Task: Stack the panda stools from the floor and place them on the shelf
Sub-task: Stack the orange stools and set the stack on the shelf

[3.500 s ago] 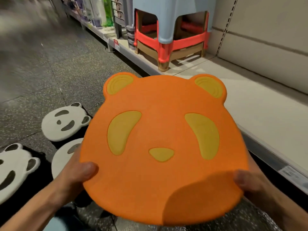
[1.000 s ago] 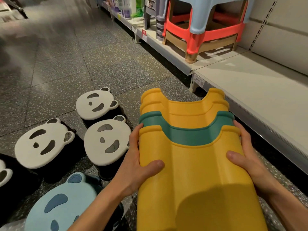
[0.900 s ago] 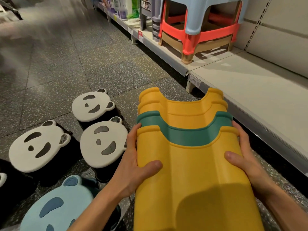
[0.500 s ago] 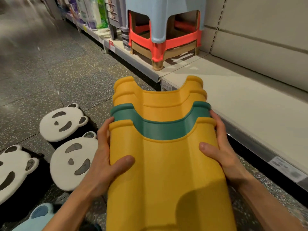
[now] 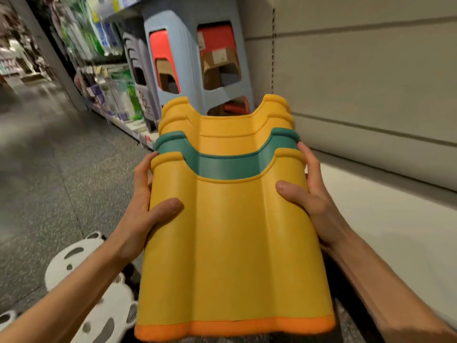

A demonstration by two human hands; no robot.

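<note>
I hold a nested stack of panda stools point(image 5: 232, 233) lying on its side, legs pointing away from me: yellow bodies with one green between them, the orange seat edge nearest me. My left hand point(image 5: 146, 209) grips the stack's left side, thumb on top. My right hand point(image 5: 306, 194) grips the right side, thumb on top as well. The beige shelf point(image 5: 385, 219) lies just right of the stack. White panda stools point(image 5: 74, 256) stand on the floor at the lower left, another one point(image 5: 108, 318) partly behind my left arm.
Tall nested light-blue, red and brown stools point(image 5: 197, 65) stand on the shelf straight beyond the stack. Grey stools point(image 5: 138, 78) and packaged goods line the shelf further left. The speckled grey floor point(image 5: 49, 181) runs along the aisle on the left.
The stack has risen and moved forward towards the shelf, both hands keeping their grip. The view has tilted up, so the floor stools have dropped to the lower left.
</note>
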